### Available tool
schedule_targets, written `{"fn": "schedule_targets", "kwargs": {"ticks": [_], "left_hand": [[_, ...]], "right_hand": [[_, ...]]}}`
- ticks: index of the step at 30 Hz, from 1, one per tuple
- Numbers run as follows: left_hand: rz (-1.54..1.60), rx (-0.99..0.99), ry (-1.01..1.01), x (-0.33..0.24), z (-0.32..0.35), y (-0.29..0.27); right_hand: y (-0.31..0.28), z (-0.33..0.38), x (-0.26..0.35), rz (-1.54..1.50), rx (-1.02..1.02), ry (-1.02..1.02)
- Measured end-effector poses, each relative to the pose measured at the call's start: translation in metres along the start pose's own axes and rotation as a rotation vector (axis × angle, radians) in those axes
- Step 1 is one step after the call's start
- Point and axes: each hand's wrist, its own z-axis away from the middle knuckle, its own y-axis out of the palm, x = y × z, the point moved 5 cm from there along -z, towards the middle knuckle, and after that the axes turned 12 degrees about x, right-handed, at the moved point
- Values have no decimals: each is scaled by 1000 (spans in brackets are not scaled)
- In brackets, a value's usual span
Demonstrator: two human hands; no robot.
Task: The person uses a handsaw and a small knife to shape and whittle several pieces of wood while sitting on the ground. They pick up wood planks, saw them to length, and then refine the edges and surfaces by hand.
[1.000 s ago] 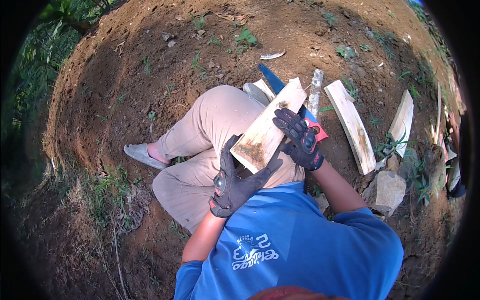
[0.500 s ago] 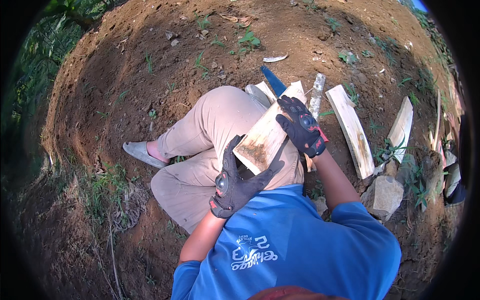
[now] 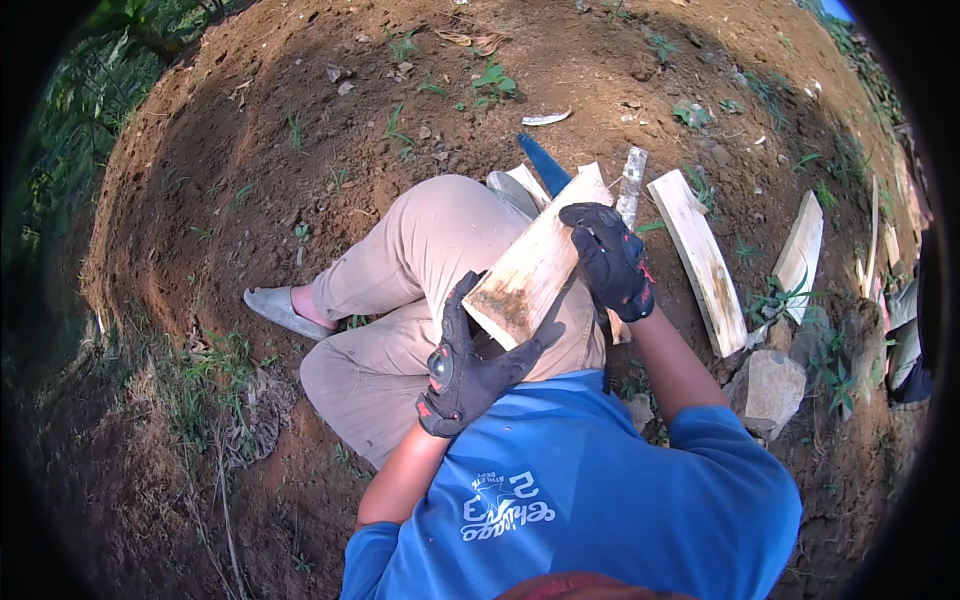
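Observation:
A pale split piece of firewood (image 3: 540,262) lies slantwise over my bent knee, its near end darkened by a brown stain. My gloved left hand (image 3: 468,375) cups that near end, thumb and fingers on opposite sides. At the wood's right edge, my gloved right hand (image 3: 612,260) grips with curled fingers, partly turned away from view. Beyond the wood's far end a blue tapered blade (image 3: 545,165) sticks out; the rest of it is hidden behind the wood.
Right of my hands lie a long split plank (image 3: 700,262), a thin bark-covered stick (image 3: 631,185) and another split piece (image 3: 800,258). A grey stone (image 3: 768,392) sits beside my right elbow. Bare brown soil (image 3: 300,150) with small weeds slopes around me.
My right hand has shifted from lying across the wood's top face to its right edge, with fingers more curled. My left hand and the wood have barely moved.

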Motion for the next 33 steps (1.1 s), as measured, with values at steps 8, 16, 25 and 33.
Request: {"fn": "schedule_targets", "kwargs": {"ticks": [8,16,25,33], "left_hand": [[3,-9,13,6,1,-1],[-1,-34,-6,7,0,1],[1,-37,21,1,-4,0],[-115,-7,29,-4,-4,-2]], "right_hand": [[42,-16,-35,-440,-57,85],[46,-25,-32,-457,-45,162],[55,-22,-49,-739,-294,247],[49,-24,-40,-486,-84,204]]}}
